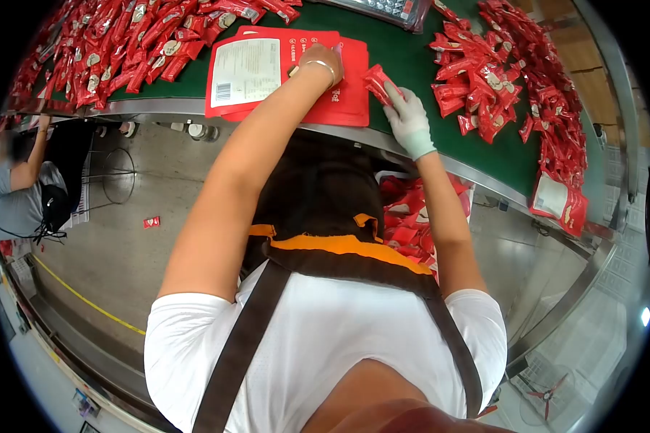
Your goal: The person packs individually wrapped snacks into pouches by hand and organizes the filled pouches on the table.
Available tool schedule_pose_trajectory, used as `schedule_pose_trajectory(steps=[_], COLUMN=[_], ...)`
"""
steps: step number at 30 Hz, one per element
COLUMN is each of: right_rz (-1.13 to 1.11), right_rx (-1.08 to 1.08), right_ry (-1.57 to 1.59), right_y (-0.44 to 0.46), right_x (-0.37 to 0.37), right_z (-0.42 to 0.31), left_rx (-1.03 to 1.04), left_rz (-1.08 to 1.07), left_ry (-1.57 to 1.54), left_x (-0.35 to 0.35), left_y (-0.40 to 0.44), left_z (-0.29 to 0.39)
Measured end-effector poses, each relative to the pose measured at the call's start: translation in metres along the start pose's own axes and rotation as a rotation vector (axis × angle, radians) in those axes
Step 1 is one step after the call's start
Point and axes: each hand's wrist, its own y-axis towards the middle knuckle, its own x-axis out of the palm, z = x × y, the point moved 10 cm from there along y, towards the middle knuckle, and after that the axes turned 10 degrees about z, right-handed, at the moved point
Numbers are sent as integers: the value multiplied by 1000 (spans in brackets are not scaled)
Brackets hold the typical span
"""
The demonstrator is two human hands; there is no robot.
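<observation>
My left hand (321,63) is over a small stack of flat red printed bags (347,97) at the front of the green table. Its fingers look curled, and what they hold, if anything, is hidden. A white label with a barcode (245,72) shows on the top bag. My right hand (407,120), in a pale glove, grips a small red wrapped packet (378,83) beside the bags' right edge. Its thumb and fingers are closed around the packet's near end.
Piles of red packets lie on the green table (404,54) at left (123,50) and right (484,86). A grey keypad device (386,9) sits at the back. One filled bag (560,204) lies far right. Below is a container of red packets (408,224). Another person (25,180) is at left.
</observation>
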Motion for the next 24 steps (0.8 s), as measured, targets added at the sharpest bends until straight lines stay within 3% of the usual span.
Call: schedule_pose_trajectory(steps=[4, 11, 13, 15, 17, 19, 22, 24], right_rz=[-86, -161, -1, -44, -119, -133, -127, -168], right_rx=[28, 149, 160, 196, 2, -59, -335, -364], right_ry=[-29, -97, 140, 210, 117, 89, -39, -12], right_y=[-12, 6, 33, 46, 53, 59, 60, 62], right_x=[-10, -4, -17, -7, 14, 14, 13, 21], right_z=[1, -3, -31, -34, -40, -38, -64, -72], left_rx=[-100, -110, -189, -162, -257, -233, -204, -207], left_rz=[3, 412, 519, 583, 486, 544, 581, 585], left_ry=[-101, -374, -389, -364, -477, -532, -639, -690], left_x=[4, -22, -11, -10, -8, -13, -12, -11], left_y=[5, -44, -45, -45, -42, -43, -40, -38], left_z=[-8, -22, -30, -29, -40, -45, -47, -45])
